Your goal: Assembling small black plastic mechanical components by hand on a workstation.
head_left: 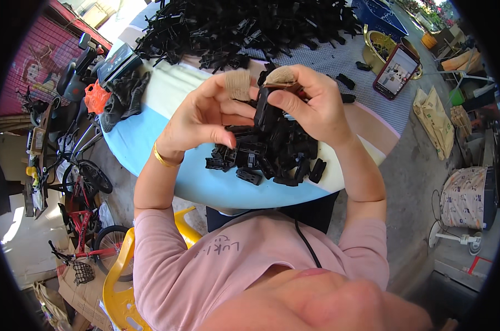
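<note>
My right hand (pixel 316 102) pinches a black plastic piece (pixel 265 110) between its thumb and fingers, above the table. A beige wrap covers one of its fingertips. My left hand (pixel 208 113) is spread, thumb well apart, with its fingertips reaching to the piece's left side; whether they touch it I cannot tell. Tape is wound round its index finger, and a gold bracelet circles the wrist. Below both hands lies a small pile of similar black plastic pieces (pixel 283 151) on the blue, cream and pink tablecloth (pixel 222 190).
A large heap of black pieces (pixel 233 27) covers the table's far side. To the right are a phone (pixel 396 71), a gold-coloured pot (pixel 379 49) and a blue basket (pixel 379 19). Dark gloves (pixel 126 96) lie at the left edge. A yellow chair (pixel 120 276) stands close by.
</note>
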A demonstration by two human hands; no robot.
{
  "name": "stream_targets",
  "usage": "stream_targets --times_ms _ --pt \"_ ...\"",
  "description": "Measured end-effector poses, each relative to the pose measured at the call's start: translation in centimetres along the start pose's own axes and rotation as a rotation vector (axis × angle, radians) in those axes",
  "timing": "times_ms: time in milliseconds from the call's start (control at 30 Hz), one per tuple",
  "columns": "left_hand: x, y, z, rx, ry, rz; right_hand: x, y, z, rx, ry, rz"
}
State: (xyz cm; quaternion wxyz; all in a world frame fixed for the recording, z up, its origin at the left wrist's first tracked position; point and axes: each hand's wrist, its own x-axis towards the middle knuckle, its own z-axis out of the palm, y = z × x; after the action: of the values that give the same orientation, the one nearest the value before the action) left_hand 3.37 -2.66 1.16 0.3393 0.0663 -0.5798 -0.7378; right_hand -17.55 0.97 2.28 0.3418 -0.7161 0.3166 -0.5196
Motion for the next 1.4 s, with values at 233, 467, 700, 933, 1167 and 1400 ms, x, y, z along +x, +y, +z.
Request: stream_targets --times_ms 233,467,700,933,1167,1400 --pt "0.3 -1.0 -0.2 -0.011 0.008 -0.103 -0.2 0.8 1.5 -0.109 -0.009 -0.234" --pt "0.4 -1.2 0.8 0.113 0.194 -0.066 -0.5 0.7 1.5 -0.172 0.045 -0.162" --pt "0.2 -1.5 1.8 0.348 0.309 0.137 -0.4 0.9 2.0 -0.136 0.098 -0.071" --pt "0.2 -2.0 2.0 0.501 0.379 0.156 -0.3 -0.1 1.8 -0.155 0.037 0.118" --pt "-0.3 -2.7 1.3 0.586 0.323 0.213 -0.2 -0.3 1.9 -0.126 0.002 0.140" --pt "0.0 -2.6 1.6 0.472 0.382 0.252 -0.2 -0.2 2.0 -0.216 -0.036 0.058"
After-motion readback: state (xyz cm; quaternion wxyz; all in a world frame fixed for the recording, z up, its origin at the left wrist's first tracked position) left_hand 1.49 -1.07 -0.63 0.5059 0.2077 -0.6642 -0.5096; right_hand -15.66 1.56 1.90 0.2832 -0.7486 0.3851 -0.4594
